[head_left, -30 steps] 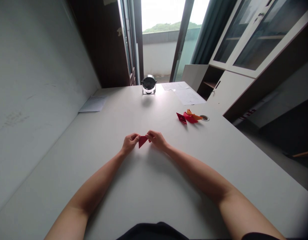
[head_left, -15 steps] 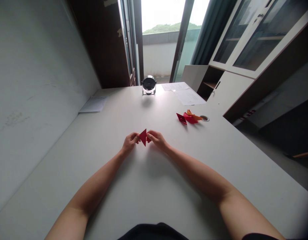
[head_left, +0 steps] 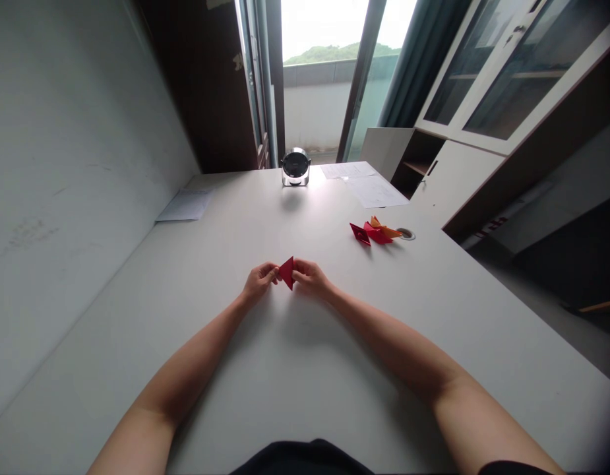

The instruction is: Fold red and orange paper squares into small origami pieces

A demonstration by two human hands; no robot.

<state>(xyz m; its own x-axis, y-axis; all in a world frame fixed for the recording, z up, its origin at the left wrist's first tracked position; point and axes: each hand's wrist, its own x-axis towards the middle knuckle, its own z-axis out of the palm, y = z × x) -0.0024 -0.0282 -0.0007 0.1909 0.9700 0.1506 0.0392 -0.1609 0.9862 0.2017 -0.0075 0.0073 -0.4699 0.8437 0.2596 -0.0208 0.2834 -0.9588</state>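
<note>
Between my two hands is a small piece of red folded paper (head_left: 287,272), a triangle with its point toward the left and its long edge on the right. My left hand (head_left: 260,278) pinches the left point between thumb and fingers. At the long edge, my right hand (head_left: 308,274) is closed on the paper, its fingertips partly hidden behind it. Both hands are held just over the white table (head_left: 305,356), with soft shadows below them.
To the right lie a dark red folded paper piece (head_left: 361,234) and a cluster of red and orange folded paper (head_left: 380,231), beside a round cable hole (head_left: 407,234). A round black device (head_left: 295,166) stands at the far edge. Paper sheets (head_left: 376,191) lie back right, others (head_left: 184,205) left.
The red folded paper has shifted slightly right and tilted a little. My right fingers now sit closer against its long edge. The other things have stayed put.
</note>
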